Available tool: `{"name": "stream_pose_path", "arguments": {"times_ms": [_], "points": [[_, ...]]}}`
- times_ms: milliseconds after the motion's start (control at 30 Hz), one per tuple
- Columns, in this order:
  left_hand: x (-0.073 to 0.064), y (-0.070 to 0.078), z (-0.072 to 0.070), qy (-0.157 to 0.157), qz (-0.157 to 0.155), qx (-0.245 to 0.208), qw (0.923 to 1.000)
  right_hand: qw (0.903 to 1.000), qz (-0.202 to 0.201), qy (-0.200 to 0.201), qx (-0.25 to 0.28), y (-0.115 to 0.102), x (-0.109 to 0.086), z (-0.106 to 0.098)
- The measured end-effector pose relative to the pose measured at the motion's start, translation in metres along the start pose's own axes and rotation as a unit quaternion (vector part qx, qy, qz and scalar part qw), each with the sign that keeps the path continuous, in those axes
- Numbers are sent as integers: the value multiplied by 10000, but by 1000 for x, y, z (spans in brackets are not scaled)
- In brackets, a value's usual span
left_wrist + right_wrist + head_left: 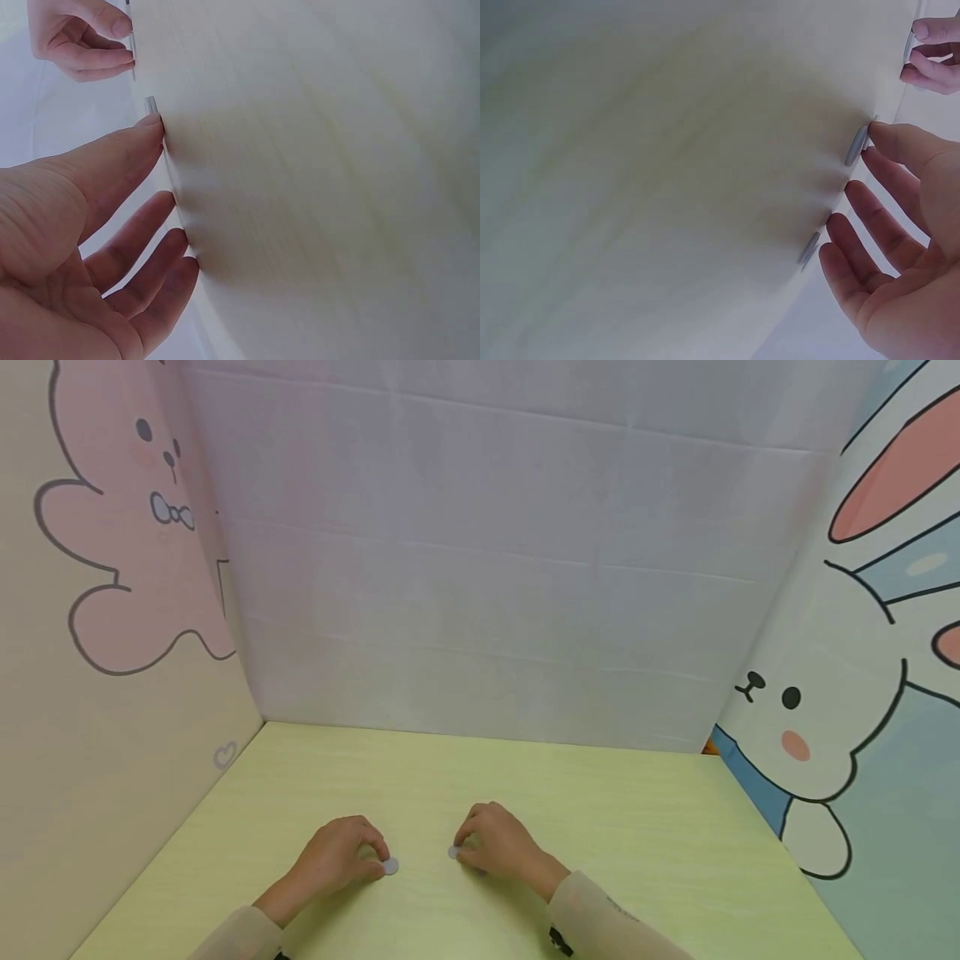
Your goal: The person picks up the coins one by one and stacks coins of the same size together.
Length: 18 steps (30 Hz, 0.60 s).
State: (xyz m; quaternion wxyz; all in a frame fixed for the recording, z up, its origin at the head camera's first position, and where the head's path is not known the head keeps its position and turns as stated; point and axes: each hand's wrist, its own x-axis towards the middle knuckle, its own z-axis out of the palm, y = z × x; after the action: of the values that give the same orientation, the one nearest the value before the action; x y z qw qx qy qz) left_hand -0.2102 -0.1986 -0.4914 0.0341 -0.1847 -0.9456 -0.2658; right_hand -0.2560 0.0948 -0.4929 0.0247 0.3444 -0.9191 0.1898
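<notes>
My left hand (341, 857) is low over the table, left of centre. Its thumb and index finger pinch the edge of a small round grey disc (391, 866), which appears edge-on past the thumb tip in the left wrist view. To the right, my right hand (501, 842) pinches a similar grey disc (453, 852) between thumb and index finger, partly covered by the fingertips. In the right wrist view, one disc (856, 146) lies right at the thumb tip, and another disc (808, 249) lies by the little finger. The other fingertips of both hands rest at the tabletop.
The pale yellow tabletop (585, 802) runs back to a white cloth wall (480, 568). Side panels stand along both edges, with a pink bear (142, 543) on the left and a white rabbit (825, 693) on the right.
</notes>
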Motion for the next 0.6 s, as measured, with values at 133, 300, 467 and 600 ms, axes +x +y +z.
{"name": "stream_pose_path", "arguments": {"times_ms": [133,300,467,600], "points": [[-1,0,0,11,12,-19,10000,9999,-116,16,8,-3,-2,1],[-1,0,0,19,8,-5,10000,9999,-112,-72,62,-7,-3,0],[-1,0,1,40,17,63,10000,9999,-37,-136,47,-14,-3,-1],[-1,1,1,61,37,79,9999,9999,-62,-121,17,-17,-3,1]]}}
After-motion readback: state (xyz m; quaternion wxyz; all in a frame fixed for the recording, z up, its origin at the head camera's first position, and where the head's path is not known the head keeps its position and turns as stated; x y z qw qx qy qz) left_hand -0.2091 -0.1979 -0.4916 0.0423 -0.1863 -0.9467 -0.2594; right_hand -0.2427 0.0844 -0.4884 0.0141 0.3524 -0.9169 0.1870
